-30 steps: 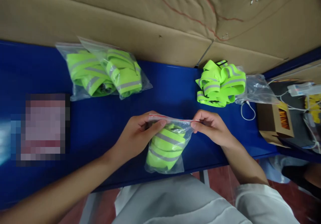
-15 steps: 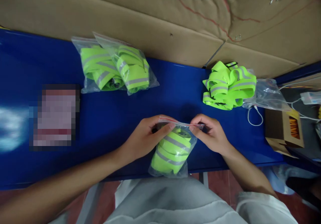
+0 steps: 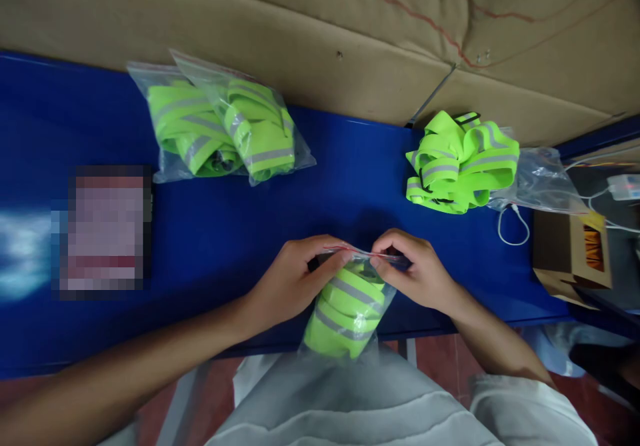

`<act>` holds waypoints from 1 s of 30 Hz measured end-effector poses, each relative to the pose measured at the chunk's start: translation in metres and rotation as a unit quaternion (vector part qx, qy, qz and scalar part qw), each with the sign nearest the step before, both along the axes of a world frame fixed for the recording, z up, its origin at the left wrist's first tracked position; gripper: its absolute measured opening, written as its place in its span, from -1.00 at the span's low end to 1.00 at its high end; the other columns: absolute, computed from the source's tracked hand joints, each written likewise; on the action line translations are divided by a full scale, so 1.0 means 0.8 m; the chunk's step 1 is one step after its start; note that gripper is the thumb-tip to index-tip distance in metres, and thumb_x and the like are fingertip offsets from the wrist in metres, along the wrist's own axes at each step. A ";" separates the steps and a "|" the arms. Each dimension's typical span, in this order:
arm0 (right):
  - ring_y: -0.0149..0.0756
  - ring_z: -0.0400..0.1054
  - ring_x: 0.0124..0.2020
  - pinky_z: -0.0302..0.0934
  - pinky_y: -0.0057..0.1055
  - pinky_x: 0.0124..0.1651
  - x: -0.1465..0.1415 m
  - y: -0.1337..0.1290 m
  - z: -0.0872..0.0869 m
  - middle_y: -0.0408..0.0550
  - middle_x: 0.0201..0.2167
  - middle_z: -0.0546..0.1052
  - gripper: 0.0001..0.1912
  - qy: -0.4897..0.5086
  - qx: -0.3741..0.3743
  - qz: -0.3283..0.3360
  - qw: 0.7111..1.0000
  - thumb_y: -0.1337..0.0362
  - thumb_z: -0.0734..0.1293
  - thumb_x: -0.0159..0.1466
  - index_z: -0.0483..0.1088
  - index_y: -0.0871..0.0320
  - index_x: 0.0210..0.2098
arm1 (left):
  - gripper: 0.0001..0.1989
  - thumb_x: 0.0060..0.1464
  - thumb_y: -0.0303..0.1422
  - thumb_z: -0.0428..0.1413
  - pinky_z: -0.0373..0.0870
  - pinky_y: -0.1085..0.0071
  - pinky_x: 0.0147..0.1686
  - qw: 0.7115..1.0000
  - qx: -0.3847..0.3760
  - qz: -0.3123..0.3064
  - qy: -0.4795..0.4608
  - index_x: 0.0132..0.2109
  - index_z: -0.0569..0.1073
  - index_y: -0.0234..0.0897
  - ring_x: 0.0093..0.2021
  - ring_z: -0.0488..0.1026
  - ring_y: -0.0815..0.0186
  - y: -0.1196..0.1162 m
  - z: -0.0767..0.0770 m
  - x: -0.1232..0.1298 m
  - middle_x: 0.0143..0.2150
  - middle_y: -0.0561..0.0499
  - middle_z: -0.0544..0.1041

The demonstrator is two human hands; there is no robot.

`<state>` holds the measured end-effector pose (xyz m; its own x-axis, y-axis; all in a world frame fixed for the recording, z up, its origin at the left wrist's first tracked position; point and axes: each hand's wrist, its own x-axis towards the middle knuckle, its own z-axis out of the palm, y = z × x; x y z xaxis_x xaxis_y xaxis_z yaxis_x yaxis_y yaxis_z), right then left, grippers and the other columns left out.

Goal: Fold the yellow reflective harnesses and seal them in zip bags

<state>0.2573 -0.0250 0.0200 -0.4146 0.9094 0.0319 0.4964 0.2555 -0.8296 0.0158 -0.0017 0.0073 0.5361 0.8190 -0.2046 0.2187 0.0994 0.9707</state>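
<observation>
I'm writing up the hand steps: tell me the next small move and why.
Probably slide the right hand outward along the red-lined edge of the bag, pinching: the left hand also grips that edge close by, the green strap is inside, and I can't tell whether the bag is shut.

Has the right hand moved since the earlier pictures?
Yes: the right hand moved toward the left hand, away from the loose green straps on the table.

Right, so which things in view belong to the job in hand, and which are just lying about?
Job, apparently:
- strap-filled bag, pinched by left hand and right hand
- two similar bags
- loose green straps
- clear plastic

Lying about, seemingly:
- cardboard box
- white cable
- pixelated item
</observation>
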 end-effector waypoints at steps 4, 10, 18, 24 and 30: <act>-0.36 0.45 -0.26 0.31 -0.40 -0.18 -0.004 -0.001 0.000 -0.10 -0.29 0.57 -0.95 -0.004 0.017 0.019 1.000 0.27 0.38 0.43 0.46 0.10 -0.15 | -0.76 0.38 -0.22 0.12 0.44 0.43 -0.04 0.999 0.032 -0.028 0.009 -0.05 0.66 -0.17 -0.08 0.62 0.31 -0.005 -0.006 0.002 -0.07 0.05 0.70; -0.34 0.42 -0.28 0.29 -0.37 -0.19 -0.009 -0.004 -0.003 -0.08 -0.31 0.55 -0.93 -0.037 0.046 0.030 0.998 0.29 0.32 0.47 0.43 0.12 -0.16 | -0.77 0.38 -0.23 0.11 0.44 0.43 -0.06 0.998 0.047 -0.034 0.020 -0.05 0.65 -0.19 -0.08 0.61 0.31 -0.007 -0.008 0.003 -0.08 0.04 0.70; -0.37 0.44 -0.27 0.30 -0.41 -0.19 -0.009 -0.003 -0.001 -0.10 -0.30 0.56 -0.95 -0.021 0.045 0.020 0.999 0.27 0.39 0.43 0.46 0.12 -0.16 | -0.80 0.37 -0.26 0.14 0.43 0.49 -0.12 0.998 0.052 -0.020 -0.006 -0.10 0.64 -0.20 -0.13 0.60 0.36 -0.002 -0.007 0.001 -0.13 0.05 0.68; -0.33 0.47 -0.26 0.33 -0.36 -0.18 -0.014 -0.004 -0.006 -0.08 -0.29 0.60 -0.93 -0.043 0.055 0.028 0.997 0.25 0.36 0.45 0.47 0.11 -0.15 | -0.80 0.39 -0.35 0.10 0.42 0.48 -0.15 0.993 0.114 -0.031 0.021 -0.15 0.62 -0.23 -0.19 0.60 0.36 -0.007 -0.015 0.000 -0.21 0.05 0.68; -0.30 0.47 -0.25 0.33 -0.30 -0.16 -0.012 -0.006 -0.009 -0.07 -0.28 0.61 -0.95 -0.058 0.070 0.017 0.996 0.27 0.35 0.46 0.47 0.09 -0.15 | -0.75 0.43 -0.31 0.04 0.45 0.48 -0.11 0.986 0.126 -0.104 0.031 -0.01 0.63 -0.20 -0.11 0.63 0.34 0.008 -0.008 -0.007 -0.08 0.03 0.69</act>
<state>0.2480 -0.0298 0.0126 -0.4543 0.8843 0.1081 0.5754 0.3838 -0.7222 0.0099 0.0048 0.0012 0.6900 0.7223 -0.0465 0.2689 -0.1963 0.9429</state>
